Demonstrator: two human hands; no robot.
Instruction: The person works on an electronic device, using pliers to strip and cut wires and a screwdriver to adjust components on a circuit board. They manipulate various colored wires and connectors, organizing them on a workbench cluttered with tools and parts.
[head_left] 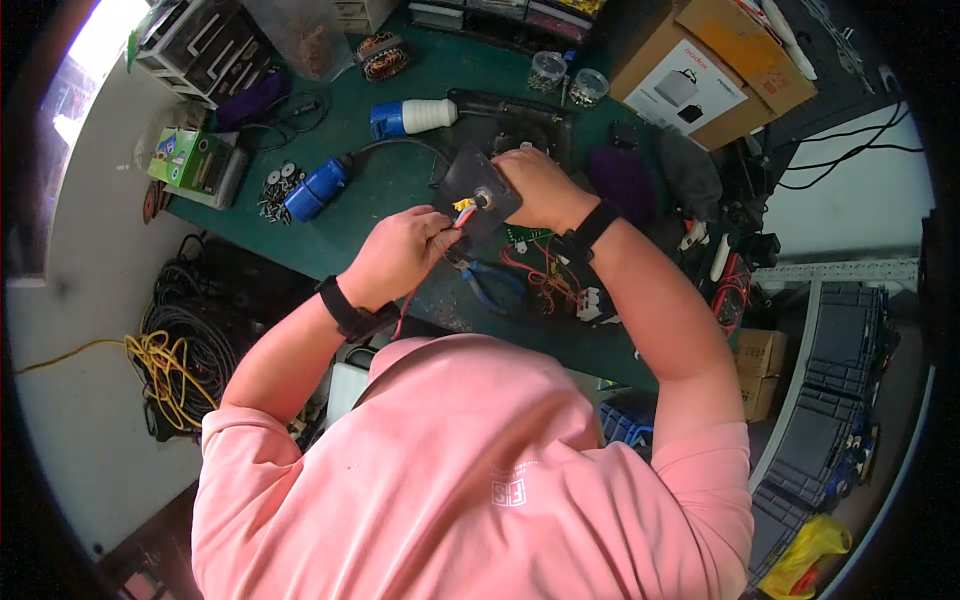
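My right hand (545, 190) grips the edge of a dark flat panel (462, 178), which is held tilted above the bench. A round metal fitting (483, 199) sits in the panel, and a bundle of coloured wires (465, 214) with a yellow part comes out of it. Close to that fitting, the fingertips of my left hand (400, 250) pinch the wires; a red lead hangs below. Blue-handled pliers (495, 287) lie on the bench just under my hands. Right of the pliers are loose red wires (545, 275) and a green circuit board (522, 235), partly covered by my arm.
On the green bench (400, 185) lie a blue industrial plug (317, 190), a blue-and-white connector (412, 118) and a heap of screws (278, 195). Tubs of small parts (547, 70) and a cardboard box (690, 80) stand farther back. Coiled cables (185, 340) hang at the left.
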